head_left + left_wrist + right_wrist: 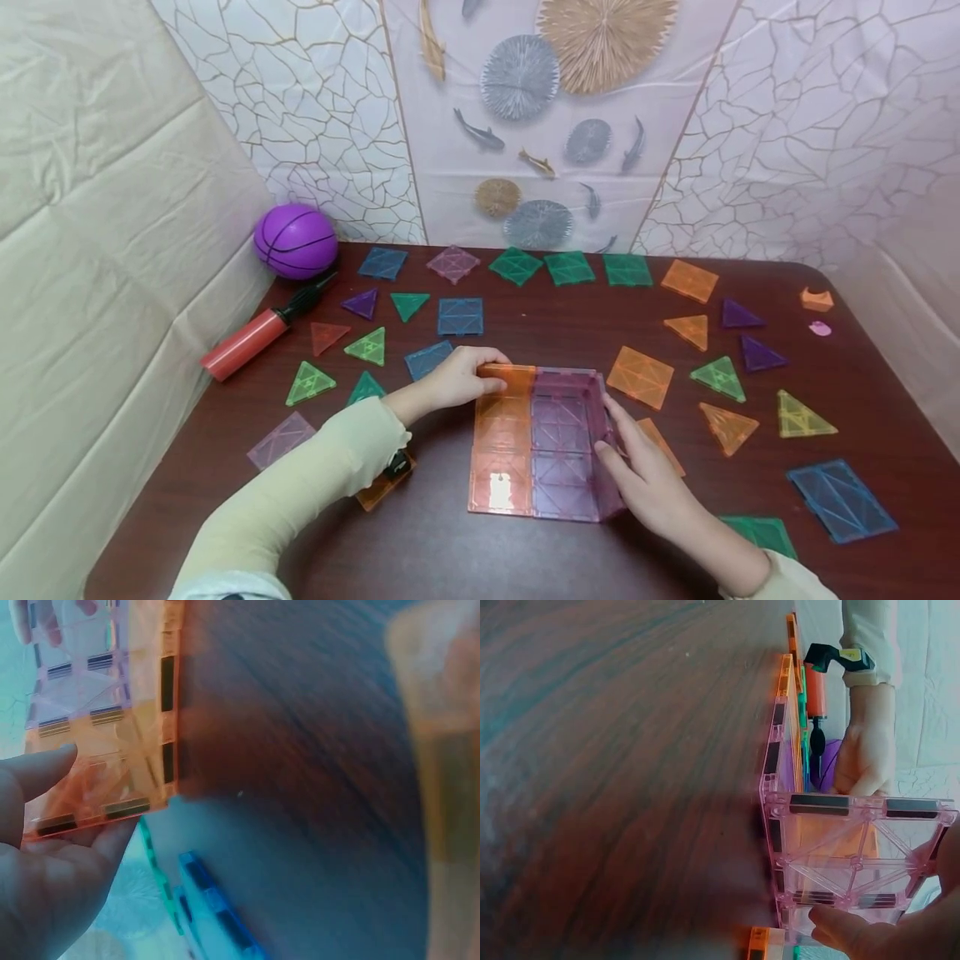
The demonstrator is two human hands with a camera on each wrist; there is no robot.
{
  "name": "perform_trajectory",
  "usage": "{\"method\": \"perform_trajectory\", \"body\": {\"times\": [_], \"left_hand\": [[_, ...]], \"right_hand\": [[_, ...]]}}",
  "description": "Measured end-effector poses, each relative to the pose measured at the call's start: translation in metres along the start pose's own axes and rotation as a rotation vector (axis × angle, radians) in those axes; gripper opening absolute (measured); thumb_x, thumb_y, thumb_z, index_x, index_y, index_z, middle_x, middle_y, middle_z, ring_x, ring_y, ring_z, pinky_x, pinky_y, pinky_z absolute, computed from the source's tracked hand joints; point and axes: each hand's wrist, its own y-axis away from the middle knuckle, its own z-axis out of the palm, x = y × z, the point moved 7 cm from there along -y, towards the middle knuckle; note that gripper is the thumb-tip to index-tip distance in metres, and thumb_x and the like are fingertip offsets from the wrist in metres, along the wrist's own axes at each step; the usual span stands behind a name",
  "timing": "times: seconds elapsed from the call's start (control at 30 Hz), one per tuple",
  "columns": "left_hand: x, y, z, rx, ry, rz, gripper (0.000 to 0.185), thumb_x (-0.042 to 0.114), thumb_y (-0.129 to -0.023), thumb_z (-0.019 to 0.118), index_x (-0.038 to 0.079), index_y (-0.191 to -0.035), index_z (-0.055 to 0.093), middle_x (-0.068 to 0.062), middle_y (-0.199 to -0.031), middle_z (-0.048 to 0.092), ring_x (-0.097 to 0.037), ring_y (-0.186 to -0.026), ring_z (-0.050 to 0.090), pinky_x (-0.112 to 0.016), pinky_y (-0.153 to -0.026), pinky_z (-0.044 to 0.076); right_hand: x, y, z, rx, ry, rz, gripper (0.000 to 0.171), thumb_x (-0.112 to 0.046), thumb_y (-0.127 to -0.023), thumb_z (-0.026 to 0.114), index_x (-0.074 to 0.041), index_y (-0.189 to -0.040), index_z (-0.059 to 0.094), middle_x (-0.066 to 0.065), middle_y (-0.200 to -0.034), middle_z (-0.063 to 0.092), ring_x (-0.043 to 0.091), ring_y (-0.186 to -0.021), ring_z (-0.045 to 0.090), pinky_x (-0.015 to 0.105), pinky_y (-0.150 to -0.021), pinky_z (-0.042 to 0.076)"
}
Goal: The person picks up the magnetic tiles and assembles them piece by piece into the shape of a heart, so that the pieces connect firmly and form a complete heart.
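Observation:
In the middle of the table, in the head view, stands a joined set of see-through magnetic tiles. Orange tiles (502, 429) lie flat on its left side, pink tiles (562, 479) on its right. A pink tile wall (606, 483) rises along the right edge. My left hand (457, 379) pinches an orange tile (101, 769) at the far left corner, thumb on one face and fingers behind. With thumb and fingers on opposite faces, my right hand (652, 479) holds an upright pink tile (855, 840) of the right wall.
Loose tiles ring the set, among them an orange square (641, 377), a blue square (461, 317) and a yellow triangle (804, 415). At the far left are a purple ball (296, 242) and a red hand pump (247, 342). An orange tile (386, 492) lies under my left wrist.

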Motion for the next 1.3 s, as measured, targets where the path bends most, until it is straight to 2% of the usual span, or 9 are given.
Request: {"method": "perform_trajectory", "body": {"times": [0.13,0.27,0.4,0.57,0.7,0.8,0.93,1.07,1.3], "left_hand": [[0.003,0.012,-0.014,0.024,0.0,-0.003,0.038,0.011,-0.088,0.07,0.004,-0.124,0.061,-0.01,-0.119,0.066,-0.023,-0.106,0.062,-0.038,-0.094,0.049],[0.005,0.037,-0.035,0.048,0.029,-0.021,0.048,0.011,-0.087,0.071,0.003,-0.132,0.055,-0.015,-0.129,0.06,-0.028,-0.12,0.056,-0.046,-0.104,0.04],[0.003,0.071,-0.049,0.036,0.007,-0.068,0.051,0.012,-0.085,0.074,0.002,-0.131,0.055,-0.017,-0.128,0.06,-0.03,-0.12,0.055,-0.049,-0.102,0.041],[-0.007,0.113,-0.054,0.03,-0.125,-0.137,0.051,0.017,-0.081,0.079,0.001,-0.124,0.059,-0.014,-0.123,0.062,-0.031,-0.117,0.056,-0.05,-0.096,0.045],[-0.018,0.139,-0.054,0.088,-0.216,-0.188,0.056,0.024,-0.076,0.083,0.001,-0.121,0.059,-0.012,-0.119,0.062,-0.03,-0.111,0.057,-0.048,-0.091,0.048],[-0.026,0.155,-0.052,0.143,-0.225,-0.249,0.063,0.027,-0.072,0.086,0.001,-0.122,0.059,-0.011,-0.118,0.06,-0.029,-0.108,0.057,-0.048,-0.09,0.049],[-0.035,0.172,-0.048,0.188,-0.269,-0.335,0.075,0.034,-0.066,0.089,0.001,-0.126,0.056,-0.013,-0.119,0.057,-0.03,-0.109,0.053,-0.049,-0.091,0.046],[-0.04,0.184,-0.042,0.196,-0.362,-0.407,0.087,0.037,-0.06,0.092,0.002,-0.13,0.054,-0.014,-0.115,0.056,-0.031,-0.106,0.05,-0.049,-0.088,0.045],[-0.046,0.185,-0.037,0.243,-0.348,-0.472,0.094,0.031,-0.053,0.095,0.002,-0.132,0.052,-0.013,-0.106,0.053,-0.027,-0.098,0.048,-0.041,-0.078,0.044]], "right_hand": [[0.0,0.0,-0.001,0.006,0.006,0.006,0.059,-0.019,-0.102,0.048,-0.006,-0.153,0.022,0.024,-0.153,0.029,0.046,-0.131,0.04,0.056,-0.096,0.041],[0.001,0.001,-0.001,0.015,0.013,0.005,0.059,-0.019,-0.101,0.049,-0.006,-0.153,0.023,0.024,-0.152,0.031,0.047,-0.127,0.044,0.057,-0.096,0.041],[0.003,0.002,-0.001,0.011,0.01,0.005,0.059,-0.02,-0.101,0.05,-0.007,-0.153,0.023,0.023,-0.152,0.031,0.047,-0.126,0.046,0.055,-0.097,0.04],[0.006,0.003,-0.001,0.004,0.012,0.007,0.06,-0.022,-0.102,0.049,-0.008,-0.153,0.022,0.023,-0.152,0.03,0.047,-0.125,0.046,0.054,-0.097,0.04],[0.007,0.003,-0.002,0.005,0.016,0.0,0.06,-0.022,-0.101,0.05,-0.008,-0.153,0.022,0.022,-0.152,0.031,0.048,-0.125,0.047,0.055,-0.097,0.04],[0.007,0.002,-0.002,0.006,0.018,-0.01,0.06,-0.021,-0.101,0.05,-0.009,-0.153,0.022,0.022,-0.152,0.032,0.047,-0.124,0.048,0.055,-0.096,0.04],[0.007,0.001,-0.002,0.008,0.019,-0.011,0.06,-0.021,-0.101,0.05,-0.009,-0.153,0.023,0.022,-0.151,0.033,0.047,-0.123,0.048,0.055,-0.096,0.041],[0.007,0.001,-0.001,0.008,0.016,-0.002,0.06,-0.022,-0.101,0.05,-0.009,-0.153,0.023,0.023,-0.151,0.033,0.048,-0.124,0.048,0.056,-0.096,0.041],[0.008,0.0,0.001,0.004,0.01,-0.006,0.06,-0.022,-0.101,0.05,-0.009,-0.153,0.023,0.022,-0.151,0.033,0.048,-0.124,0.047,0.055,-0.096,0.041]]}}
